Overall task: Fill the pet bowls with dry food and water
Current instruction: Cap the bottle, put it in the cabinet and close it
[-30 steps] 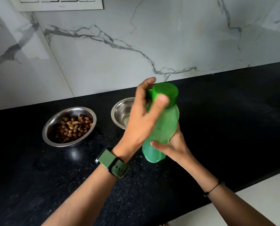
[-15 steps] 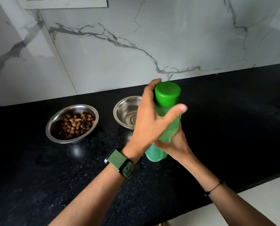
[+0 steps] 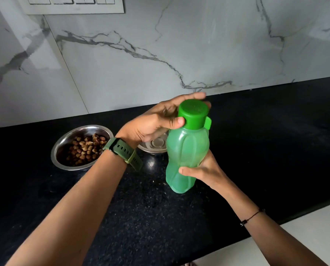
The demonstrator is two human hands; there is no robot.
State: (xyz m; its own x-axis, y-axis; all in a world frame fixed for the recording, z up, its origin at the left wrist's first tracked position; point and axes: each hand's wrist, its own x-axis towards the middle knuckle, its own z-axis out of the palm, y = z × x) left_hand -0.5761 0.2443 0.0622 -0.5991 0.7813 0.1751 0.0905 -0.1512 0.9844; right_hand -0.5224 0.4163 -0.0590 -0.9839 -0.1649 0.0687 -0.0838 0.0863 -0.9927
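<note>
Opening the green bottle (image 3: 187, 160): our right hand (image 3: 204, 172) grips its lower body, our left hand (image 3: 156, 121) pinches the cap (image 3: 193, 114). Empty steel bowl (image 3: 153, 145) sits just behind the left hand, kibble bowl (image 3: 81, 147) beyond the wrist. We should twist firmly, keeping the bottle upright.

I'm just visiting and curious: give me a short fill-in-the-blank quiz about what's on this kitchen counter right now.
1. The left hand grips the green bottle's ____ cap.
2. The right hand holds the translucent green plastic bottle near its ____.
3. The round steel bowl on the left contains dry ____.
4. Both bowls sit on a ____ stone countertop.

Missing words: green; bottom; pet food; black
</note>
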